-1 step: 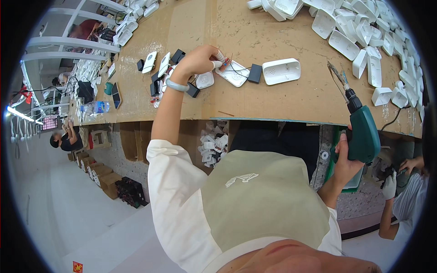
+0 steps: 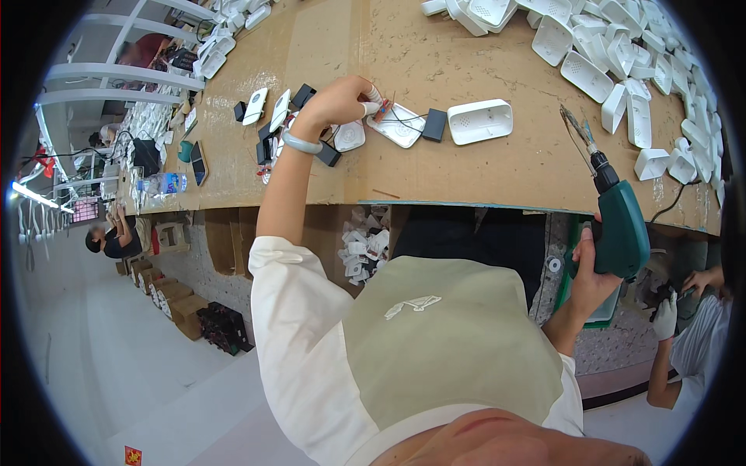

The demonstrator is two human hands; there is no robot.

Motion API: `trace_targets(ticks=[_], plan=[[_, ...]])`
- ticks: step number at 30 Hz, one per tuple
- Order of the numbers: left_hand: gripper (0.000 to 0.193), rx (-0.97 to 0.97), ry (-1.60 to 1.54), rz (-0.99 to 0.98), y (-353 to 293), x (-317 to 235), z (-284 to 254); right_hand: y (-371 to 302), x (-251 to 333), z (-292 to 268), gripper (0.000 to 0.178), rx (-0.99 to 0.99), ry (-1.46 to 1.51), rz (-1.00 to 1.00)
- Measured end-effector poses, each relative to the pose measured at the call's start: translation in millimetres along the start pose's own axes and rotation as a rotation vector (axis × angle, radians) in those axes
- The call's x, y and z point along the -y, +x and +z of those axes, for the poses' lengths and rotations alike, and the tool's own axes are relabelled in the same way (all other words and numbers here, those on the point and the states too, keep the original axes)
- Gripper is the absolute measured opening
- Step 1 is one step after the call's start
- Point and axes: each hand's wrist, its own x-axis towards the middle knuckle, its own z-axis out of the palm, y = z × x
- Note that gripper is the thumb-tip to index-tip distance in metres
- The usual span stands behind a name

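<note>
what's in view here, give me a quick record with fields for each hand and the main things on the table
left hand: fingers at the left end of a white panel, by coloured wires; exact grip unclear
right hand: wrapped around the handle of a green pistol-shaped tool
dark block: beside the panel's right end
single housing: white, open side up, right of the block
heap: white housings, table's upper right
table: brown top
</note>
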Motion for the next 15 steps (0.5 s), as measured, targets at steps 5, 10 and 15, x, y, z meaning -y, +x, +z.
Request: trace_targets(ticks=[5, 10, 15], plan=[[0.014, 0.147, 0.042, -0.050, 13.8, -8.6, -6.1, 0.3, 3.3, -1.7, 0.031, -0.012, 0.002, 0.001], [0.015, 0.137, -0.045, -0.006, 14.8, 8.6, 3.4, 0.0, 0.9, -3.2, 0.032, -0.002, 0.006, -0.005], [0.021, -0.384, 0.548, 0.126, 9.0, 8.1, 43.1, -0.8, -0.8, -1.1, 0.032, -0.010, 0.010, 0.005]])
